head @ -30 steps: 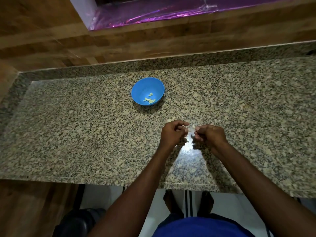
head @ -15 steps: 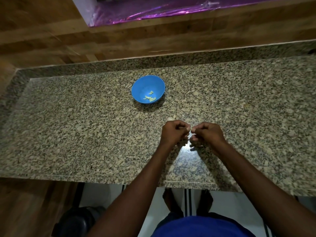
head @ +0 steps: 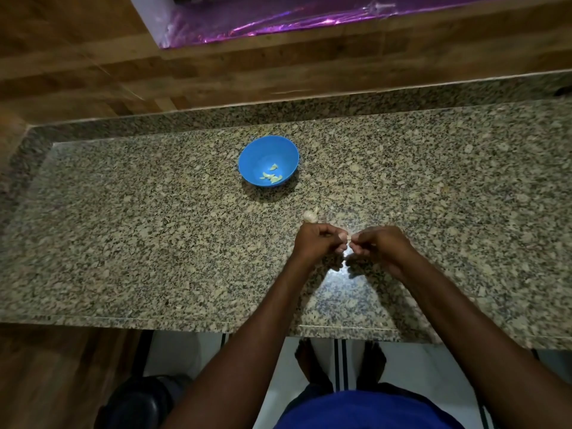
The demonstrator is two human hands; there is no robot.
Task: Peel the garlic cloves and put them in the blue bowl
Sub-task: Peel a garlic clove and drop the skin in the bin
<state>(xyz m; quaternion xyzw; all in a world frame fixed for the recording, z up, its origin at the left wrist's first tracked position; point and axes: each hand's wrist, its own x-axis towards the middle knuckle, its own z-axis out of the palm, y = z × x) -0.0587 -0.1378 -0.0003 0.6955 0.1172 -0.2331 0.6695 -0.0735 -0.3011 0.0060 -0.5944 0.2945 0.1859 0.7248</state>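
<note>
on the granite counter [head: 154, 243] sits a blue bowl [head: 263, 150] below wood-panelled wall [head: 77, 57].

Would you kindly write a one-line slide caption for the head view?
Both hands, left hand and right hand, pinch a garlic clove above the counter, near the blue bowl.

Left hand [head: 315, 243] and right hand [head: 382, 246] curled together over granite counter [head: 154, 243], pinching small pale garlic clove [head: 348, 237] between fingertips. Garlic head [head: 310, 215] lying just at 11 o'clock from left hand. Blue bowl [head: 268, 160] farther toward 11 o'clock, holding peeled cloves [head: 271, 176].
</note>
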